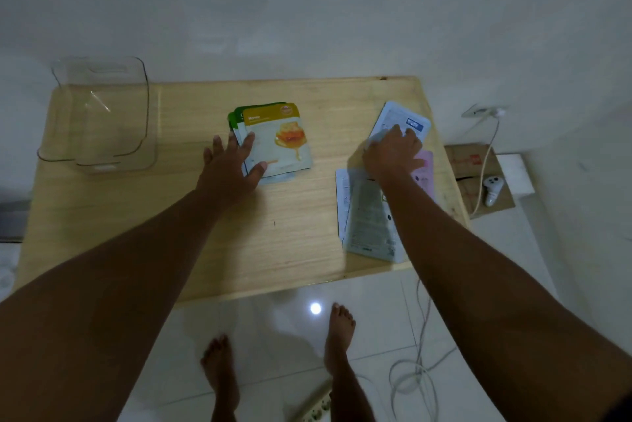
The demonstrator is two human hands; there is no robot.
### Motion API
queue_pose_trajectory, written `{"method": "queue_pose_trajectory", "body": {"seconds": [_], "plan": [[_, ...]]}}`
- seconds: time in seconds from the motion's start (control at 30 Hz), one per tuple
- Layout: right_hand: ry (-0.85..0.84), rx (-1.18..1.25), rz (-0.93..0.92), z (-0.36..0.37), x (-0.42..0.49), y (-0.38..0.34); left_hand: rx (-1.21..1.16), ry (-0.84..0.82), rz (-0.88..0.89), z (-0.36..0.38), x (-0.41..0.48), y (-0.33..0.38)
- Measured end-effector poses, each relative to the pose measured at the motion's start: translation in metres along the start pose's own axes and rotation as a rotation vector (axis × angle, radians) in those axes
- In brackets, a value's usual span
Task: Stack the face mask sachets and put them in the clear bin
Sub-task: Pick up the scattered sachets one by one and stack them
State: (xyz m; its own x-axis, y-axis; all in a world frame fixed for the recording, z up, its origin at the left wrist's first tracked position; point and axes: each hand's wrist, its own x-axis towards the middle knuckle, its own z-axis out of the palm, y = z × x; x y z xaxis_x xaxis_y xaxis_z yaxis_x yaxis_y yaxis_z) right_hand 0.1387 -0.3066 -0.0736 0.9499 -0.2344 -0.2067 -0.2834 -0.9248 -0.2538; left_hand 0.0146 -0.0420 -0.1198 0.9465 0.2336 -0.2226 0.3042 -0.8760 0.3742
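Observation:
A stack of face mask sachets (pixel 278 141) lies at the table's middle, a yellow honey sachet on top and green ones under it. My left hand (pixel 231 165) rests flat on the stack's left edge, fingers spread. On the right, my right hand (pixel 393 151) presses on a white sachet (pixel 405 119) lying face down. A pink sachet (pixel 425 168) peeks out beside that hand. Two more face-down sachets (pixel 367 220) lie nearer the front edge under my forearm. The clear bin (pixel 102 114) stands at the table's far left corner with nothing in it.
The wooden table (pixel 171 209) stands against a white wall. To the right, on the floor, a cardboard piece (pixel 472 168) carries a white controller (pixel 492 187). White cables (pixel 422 353) trail over the tiles beside my bare feet, with a power strip near them.

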Motion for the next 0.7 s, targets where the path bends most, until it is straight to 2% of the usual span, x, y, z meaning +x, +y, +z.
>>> {"method": "queue_pose_trajectory", "body": {"seconds": [0.13,0.3,0.47,0.6,0.7], "plan": [[-0.025,0.051,0.151,-0.010,0.024,0.020,0.017,-0.010,0.010,0.001,-0.001,0.001],[-0.092,0.133,0.185,-0.014,0.038,0.025,0.021,-0.001,0.016,0.004,-0.001,0.002],[-0.046,0.240,0.256,-0.020,0.056,0.028,0.036,0.001,0.030,0.005,0.000,0.001],[-0.079,0.325,0.183,-0.021,0.066,0.035,0.024,-0.001,0.028,0.006,0.000,0.000],[-0.024,0.337,0.163,-0.028,0.065,0.029,-0.001,-0.004,0.029,0.005,-0.002,0.001]]}}
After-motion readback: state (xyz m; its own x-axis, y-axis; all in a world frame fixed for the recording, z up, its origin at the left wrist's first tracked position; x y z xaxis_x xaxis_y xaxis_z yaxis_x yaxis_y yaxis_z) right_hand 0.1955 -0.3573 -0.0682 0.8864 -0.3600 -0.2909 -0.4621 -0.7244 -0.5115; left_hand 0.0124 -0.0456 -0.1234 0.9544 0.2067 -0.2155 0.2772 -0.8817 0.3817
